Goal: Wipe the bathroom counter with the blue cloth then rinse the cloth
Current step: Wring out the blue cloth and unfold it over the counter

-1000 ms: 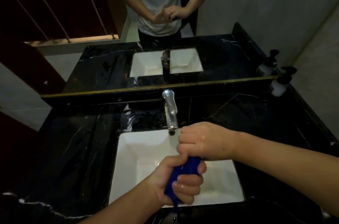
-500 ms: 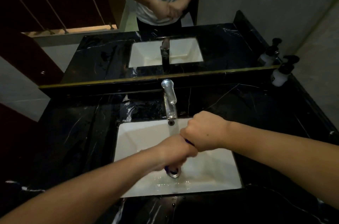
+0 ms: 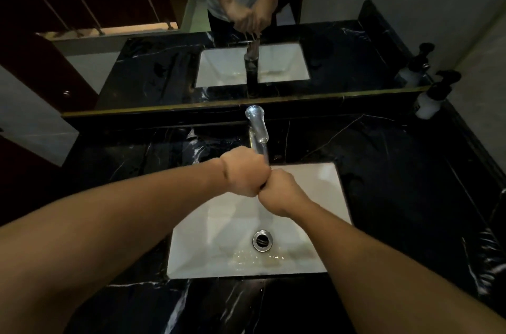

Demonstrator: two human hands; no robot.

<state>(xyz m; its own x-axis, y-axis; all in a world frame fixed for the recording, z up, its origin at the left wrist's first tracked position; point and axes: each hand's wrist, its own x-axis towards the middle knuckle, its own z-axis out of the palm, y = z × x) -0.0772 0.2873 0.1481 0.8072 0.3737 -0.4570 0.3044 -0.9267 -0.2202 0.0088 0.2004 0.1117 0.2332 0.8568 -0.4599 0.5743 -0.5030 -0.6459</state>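
Both fists are pressed knuckle to knuckle over the glossy white rectangular ceramic basin (image 3: 309, 249), set into a polished black white-veined marble counter (image 3: 405, 183), with the round chrome drain (image 3: 262, 241) below the right hand (image 3: 279, 194) and the rounded chrome tap (image 3: 257, 128) just behind the left hand (image 3: 242, 170). The blue cloth (image 3: 263, 184) is almost wholly hidden, only a dark sliver being made out between the tightly curled fingers of both hands.
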